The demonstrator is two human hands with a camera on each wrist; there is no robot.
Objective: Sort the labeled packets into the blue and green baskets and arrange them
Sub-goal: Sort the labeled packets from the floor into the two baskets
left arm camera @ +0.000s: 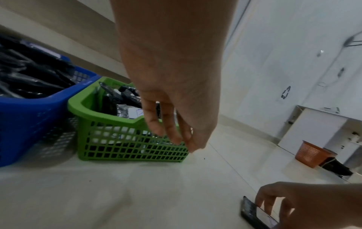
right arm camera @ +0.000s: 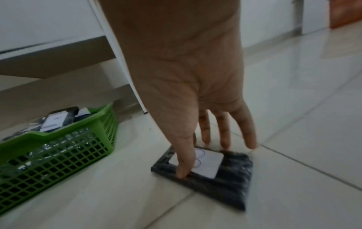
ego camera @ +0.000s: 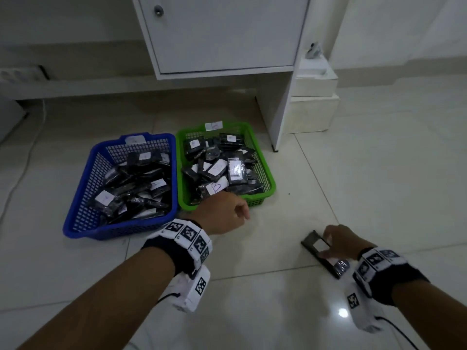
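On the tiled floor (ego camera: 328,157), right hand (ego camera: 338,239) grasps packet (right arm camera: 225,178)

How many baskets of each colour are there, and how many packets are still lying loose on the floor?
Blue basket: 1
Green basket: 1
Orange basket: 1, far off by the wall
Loose packet on the floor, under the right hand: 1
Total: 4

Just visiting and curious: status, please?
Left hand empty, by green basket. Right hand grasping last loose packet on floor. Blue basket loaded. Path clear.
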